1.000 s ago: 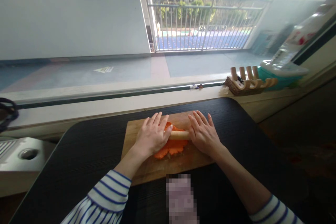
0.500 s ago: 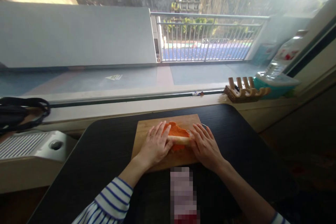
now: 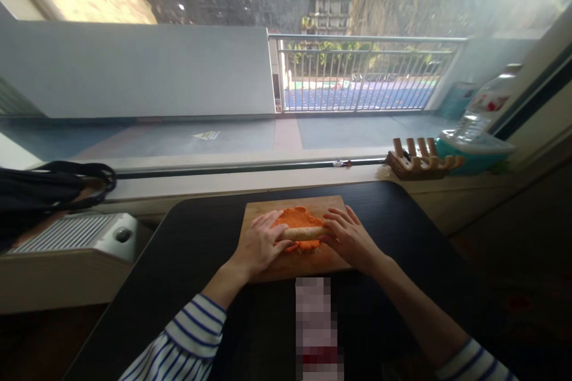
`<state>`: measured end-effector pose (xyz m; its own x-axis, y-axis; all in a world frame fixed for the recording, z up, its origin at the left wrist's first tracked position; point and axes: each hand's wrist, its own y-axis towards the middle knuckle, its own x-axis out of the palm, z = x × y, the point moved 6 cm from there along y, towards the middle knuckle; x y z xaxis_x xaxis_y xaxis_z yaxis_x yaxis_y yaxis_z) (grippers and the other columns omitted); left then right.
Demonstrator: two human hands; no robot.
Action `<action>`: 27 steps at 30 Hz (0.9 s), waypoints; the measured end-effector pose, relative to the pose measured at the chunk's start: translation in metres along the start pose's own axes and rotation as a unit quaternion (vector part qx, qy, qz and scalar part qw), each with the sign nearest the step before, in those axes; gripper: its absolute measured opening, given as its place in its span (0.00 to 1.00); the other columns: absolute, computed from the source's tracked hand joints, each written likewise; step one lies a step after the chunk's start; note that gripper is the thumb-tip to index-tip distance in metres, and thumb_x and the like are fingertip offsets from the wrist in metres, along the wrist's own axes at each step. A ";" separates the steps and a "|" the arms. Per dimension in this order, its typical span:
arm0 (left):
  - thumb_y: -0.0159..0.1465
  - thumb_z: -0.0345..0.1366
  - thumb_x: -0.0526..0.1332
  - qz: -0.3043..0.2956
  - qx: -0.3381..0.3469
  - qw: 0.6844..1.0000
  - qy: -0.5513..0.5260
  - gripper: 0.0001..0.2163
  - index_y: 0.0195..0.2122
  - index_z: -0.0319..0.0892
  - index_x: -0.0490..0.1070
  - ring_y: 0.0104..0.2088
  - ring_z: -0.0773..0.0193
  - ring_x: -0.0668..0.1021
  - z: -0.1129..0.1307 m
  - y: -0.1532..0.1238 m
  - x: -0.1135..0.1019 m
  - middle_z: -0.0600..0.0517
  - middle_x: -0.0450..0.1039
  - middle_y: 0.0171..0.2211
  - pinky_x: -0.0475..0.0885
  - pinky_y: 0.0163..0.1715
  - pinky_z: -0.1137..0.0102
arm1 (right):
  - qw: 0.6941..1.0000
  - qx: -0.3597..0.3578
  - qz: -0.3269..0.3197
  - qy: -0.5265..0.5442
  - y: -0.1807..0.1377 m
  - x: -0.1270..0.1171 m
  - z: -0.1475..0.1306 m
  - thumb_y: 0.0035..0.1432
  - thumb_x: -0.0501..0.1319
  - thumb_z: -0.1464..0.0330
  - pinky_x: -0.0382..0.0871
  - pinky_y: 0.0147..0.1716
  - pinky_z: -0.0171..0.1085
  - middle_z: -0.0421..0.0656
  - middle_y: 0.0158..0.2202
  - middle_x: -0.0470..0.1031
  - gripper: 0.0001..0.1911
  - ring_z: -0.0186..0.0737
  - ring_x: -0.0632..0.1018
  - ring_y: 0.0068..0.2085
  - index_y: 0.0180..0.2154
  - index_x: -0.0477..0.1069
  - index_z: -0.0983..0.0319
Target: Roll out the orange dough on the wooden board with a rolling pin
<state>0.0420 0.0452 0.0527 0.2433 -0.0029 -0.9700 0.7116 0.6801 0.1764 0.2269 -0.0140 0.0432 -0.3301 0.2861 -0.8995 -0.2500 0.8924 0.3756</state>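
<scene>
Rolling pin (image 3: 306, 233) is found resting on an orange dough-like sheet (image 3: 298, 216), near the middle of a wooden board (image 3: 295, 268). Nearest the wearer, a pixelated item (image 3: 315, 318) shows in front of the board; its identity cannot be determined. Beyond it, both hands are engaged. The left hand (image 3: 260, 244) is partly closed over the pin's left end, fingers sloping across the top, thumb on the near side. The right hand (image 3: 351, 237) is likewise curled over the right end, thumb low on the near side. Neither palm's contact is visible.

Assessment of the step: good rolling calls for equal pressure from both hands, the pin kept level, and fingertips clear of the sheet. More sheet shows on the far side than the near, so thickness should be judged on both. The near edge appears ragged and merits light strokes.

Orientation: the pin's long axis runs left to right, about parallel with the board's far edge and crosswise to the wearer. Both tips are covered.

Farther off, the dark bench (image 3: 201, 238) meets a window sill (image 3: 223, 183) bearing a basket (image 3: 415, 172) and a teal tub (image 3: 476, 158). A railing (image 3: 370, 39) stands outside.
</scene>
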 end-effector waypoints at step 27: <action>0.65 0.46 0.57 0.093 -0.116 0.989 -0.005 0.15 0.39 0.39 0.73 0.53 0.52 0.73 0.002 -0.056 -0.001 0.41 0.73 0.51 0.68 0.53 0.55 | 0.976 -0.162 -0.139 0.047 0.067 0.020 -0.014 0.64 0.56 0.63 0.49 0.59 0.65 0.46 0.59 0.66 0.10 0.51 0.59 0.64 0.45 0.73 0.55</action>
<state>0.0034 0.0061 0.0438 0.3636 0.1322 -0.9221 0.4828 0.8198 0.3080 0.1910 0.0470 0.0532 -0.2874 0.0018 -0.9578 -0.6119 0.7690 0.1850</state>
